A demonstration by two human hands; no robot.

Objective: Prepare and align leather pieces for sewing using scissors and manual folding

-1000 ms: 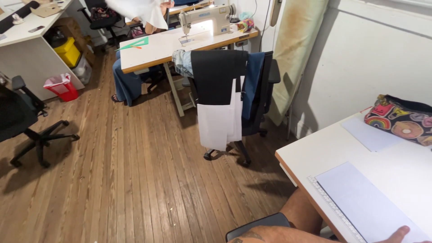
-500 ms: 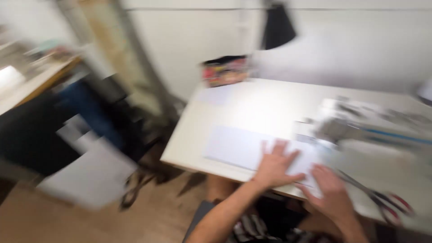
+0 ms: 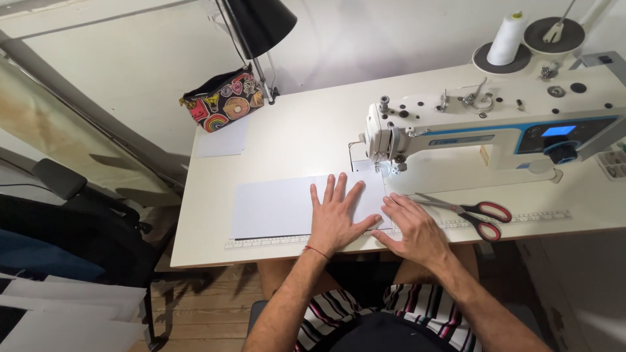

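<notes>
**Two hands flatten a pale sheet at the sewing machine**

Both hands lie flat and open on a pale rectangular sheet [image 3: 287, 207] at the lower centre of the frame; neither closes around anything. The left hand [image 3: 334, 218] presses down with fingers spread, a thin red thread at its wrist. The right hand [image 3: 412, 229] rests just beside it, fingertips on the sheet's right end, close to the needle area of the white sewing machine [image 3: 469, 133]. The sheet runs along the near edge of the table [image 3: 293, 140], its lower edge against a ruler strip [image 3: 261, 242] set into the tabletop.

Red-handled scissors [image 3: 471, 212] lie just right of the right hand, blades pointing towards it. In my judgement the risks are plain: fingers this near the needle could be caught if the machine started, a careless sweep could meet the blades, and the sheet could slip askew from the ruler if one palm lifted.

Further out, a second small pale piece [image 3: 222, 138] lies at the upper left of the table beside a colourful patterned pouch [image 3: 223, 101]. A black lamp [image 3: 259, 23] hangs over the top centre, and a white thread cone [image 3: 508, 38] stands at the upper right. A dark chair [image 3: 72, 215] draped with cloth sits at the left edge, over a wooden plank floor [image 3: 202, 313].
</notes>
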